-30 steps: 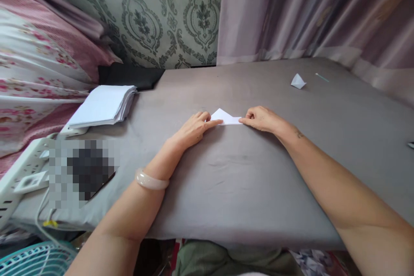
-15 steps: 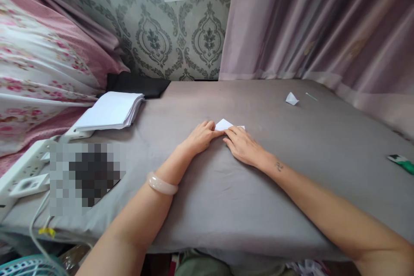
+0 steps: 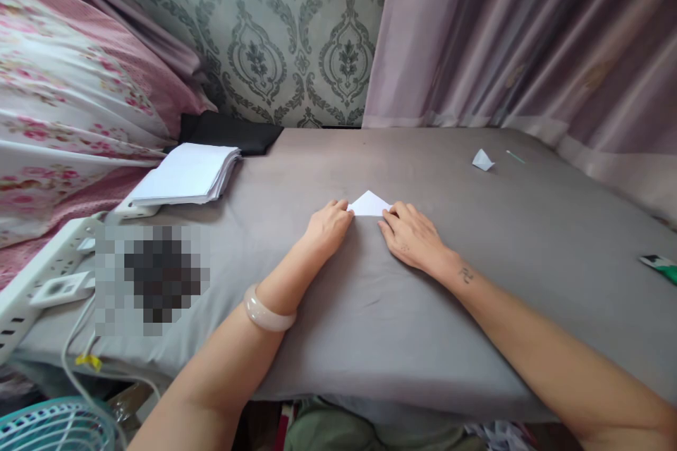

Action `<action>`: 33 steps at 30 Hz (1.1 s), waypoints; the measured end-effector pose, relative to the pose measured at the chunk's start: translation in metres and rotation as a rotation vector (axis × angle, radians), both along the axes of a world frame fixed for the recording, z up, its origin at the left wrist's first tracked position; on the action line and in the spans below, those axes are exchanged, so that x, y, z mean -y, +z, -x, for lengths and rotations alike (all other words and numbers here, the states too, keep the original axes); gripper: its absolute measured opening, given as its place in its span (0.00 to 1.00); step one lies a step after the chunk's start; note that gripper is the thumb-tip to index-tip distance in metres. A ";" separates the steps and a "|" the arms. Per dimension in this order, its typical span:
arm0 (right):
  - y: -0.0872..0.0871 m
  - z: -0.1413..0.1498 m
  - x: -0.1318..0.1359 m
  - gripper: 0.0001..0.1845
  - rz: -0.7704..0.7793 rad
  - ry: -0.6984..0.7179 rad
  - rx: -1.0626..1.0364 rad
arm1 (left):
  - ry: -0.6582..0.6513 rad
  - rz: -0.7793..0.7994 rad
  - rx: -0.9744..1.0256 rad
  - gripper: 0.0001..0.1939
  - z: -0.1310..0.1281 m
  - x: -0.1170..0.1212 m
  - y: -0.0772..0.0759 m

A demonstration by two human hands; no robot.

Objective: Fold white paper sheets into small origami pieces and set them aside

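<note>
A small white sheet of paper (image 3: 369,204), folded to a pointed shape with its peak away from me, lies on the grey cloth between my hands. My left hand (image 3: 331,225) has its fingers closed on the paper's left corner. At the right corner, my right hand (image 3: 411,231) pinches the paper between thumb and fingers. Both corners are hidden under the fingertips, while the middle and the straight near edge show.
A small folded white paper piece (image 3: 483,161) and a thin stick (image 3: 515,156) lie at the back right. To the left are a paper stack (image 3: 185,173), a black item (image 3: 230,132) and a white power strip (image 3: 50,264). A green-and-white packet (image 3: 661,266) lies far right.
My hands have moved apart to the paper's two corners, uncovering its middle and near edge. The view has shifted slightly.
</note>
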State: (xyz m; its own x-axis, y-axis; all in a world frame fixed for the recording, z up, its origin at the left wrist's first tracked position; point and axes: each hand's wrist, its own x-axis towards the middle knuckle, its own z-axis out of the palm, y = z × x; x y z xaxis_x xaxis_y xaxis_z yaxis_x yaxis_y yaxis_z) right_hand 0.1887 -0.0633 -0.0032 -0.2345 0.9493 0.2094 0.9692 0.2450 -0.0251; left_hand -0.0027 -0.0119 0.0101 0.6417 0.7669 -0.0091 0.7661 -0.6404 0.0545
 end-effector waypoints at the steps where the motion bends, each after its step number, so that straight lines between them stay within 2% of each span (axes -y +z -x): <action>1: 0.000 -0.003 0.001 0.22 0.003 -0.007 -0.004 | 0.023 0.001 -0.016 0.19 -0.001 0.002 0.002; 7: 0.000 -0.019 0.004 0.21 0.008 -0.041 -0.009 | 0.113 -0.010 -0.068 0.16 -0.007 0.012 0.004; 13: 0.007 -0.033 -0.004 0.18 0.060 0.003 0.009 | 0.151 -0.016 -0.075 0.13 -0.009 0.014 0.004; 16: 0.004 -0.047 -0.020 0.17 0.114 0.040 -0.091 | 0.185 -0.049 0.017 0.12 -0.006 0.010 0.001; 18: -0.005 -0.057 -0.031 0.16 0.103 0.053 -0.259 | 0.198 -0.080 0.090 0.13 -0.004 0.006 -0.002; 21: -0.021 -0.068 -0.041 0.15 0.032 0.070 -0.464 | 0.152 -0.098 0.171 0.17 0.000 -0.004 -0.009; 24: -0.030 -0.071 -0.042 0.16 -0.001 0.126 -0.521 | 0.104 -0.059 0.230 0.18 0.004 -0.017 -0.016; 28: -0.026 -0.068 -0.037 0.19 0.007 0.142 -0.516 | -0.023 -0.113 0.264 0.18 0.006 -0.030 -0.022; 31: -0.023 -0.066 -0.035 0.20 0.017 0.140 -0.515 | -0.147 -0.185 0.185 0.20 0.004 -0.031 -0.022; 33: -0.023 -0.065 -0.034 0.21 0.025 0.136 -0.529 | -0.182 -0.212 0.115 0.20 0.002 -0.030 -0.021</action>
